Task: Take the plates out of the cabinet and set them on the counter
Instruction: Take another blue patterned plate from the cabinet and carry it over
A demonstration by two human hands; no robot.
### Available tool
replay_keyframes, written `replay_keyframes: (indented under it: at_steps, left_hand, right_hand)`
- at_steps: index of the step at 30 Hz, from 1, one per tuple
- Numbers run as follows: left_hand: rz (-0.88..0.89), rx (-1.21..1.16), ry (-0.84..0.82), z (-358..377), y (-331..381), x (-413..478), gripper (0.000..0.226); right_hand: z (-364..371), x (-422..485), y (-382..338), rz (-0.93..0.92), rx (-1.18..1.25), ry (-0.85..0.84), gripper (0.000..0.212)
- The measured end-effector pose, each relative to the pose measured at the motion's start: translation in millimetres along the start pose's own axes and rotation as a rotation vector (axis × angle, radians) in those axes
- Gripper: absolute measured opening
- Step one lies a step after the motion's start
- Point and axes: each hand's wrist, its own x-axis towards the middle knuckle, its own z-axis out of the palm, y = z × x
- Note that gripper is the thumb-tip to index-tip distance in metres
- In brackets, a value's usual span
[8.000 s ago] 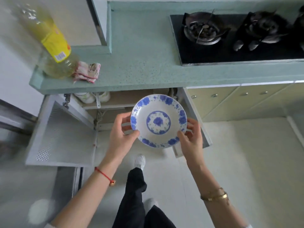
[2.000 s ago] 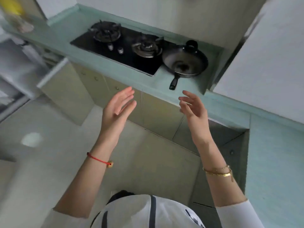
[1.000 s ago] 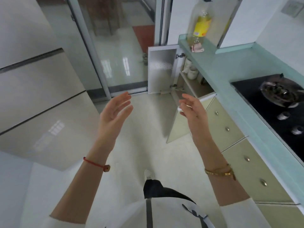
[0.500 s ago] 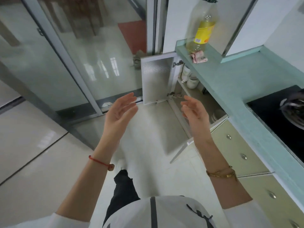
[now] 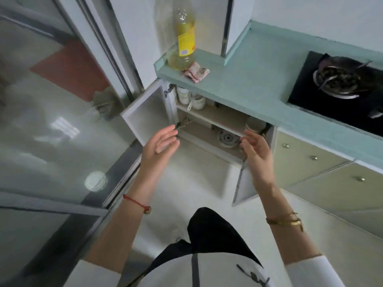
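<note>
In front of the open cabinet (image 5: 209, 125), left hand (image 5: 160, 149) and right hand (image 5: 257, 156) are raised, palms facing, fingers spread, holding nothing. A plate (image 5: 228, 138) lies on the lower shelf, beneath the counter (image 5: 246, 79).

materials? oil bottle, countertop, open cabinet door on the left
Bottle: looks like clear plastic, with yellow liquid showing through and a yellow label.
Countertop: teal, faintly speckled and matte, probably stone or composite.
Cabinet door: pale frame, likely metal, around a ribbed translucent panel that could be glass or plastic.
</note>
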Motion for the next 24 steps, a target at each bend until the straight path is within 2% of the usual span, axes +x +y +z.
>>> replay_keyframes:
  at_steps: [7, 15, 19, 24]
  left_hand:
    - [-0.065, 0.027, -0.209, -1, -32, 112, 0.036]
    - [-0.159, 0.11, -0.325, 35, -92, 228, 0.033]
    - [-0.216, 0.182, -0.376, 56, -145, 279, 0.033]
    - [-0.274, 0.29, -0.426, 89, -238, 340, 0.034]
  right_hand:
    - [30, 44, 19, 0.123, -0.049, 0.192, 0.027]
    - [42, 141, 72, 0.29, -0.158, 0.271, 0.026]
    - [51, 193, 119, 0.367, -0.172, 0.312, 0.027]
    - [64, 258, 213, 0.459, -0.176, 0.351, 0.025]
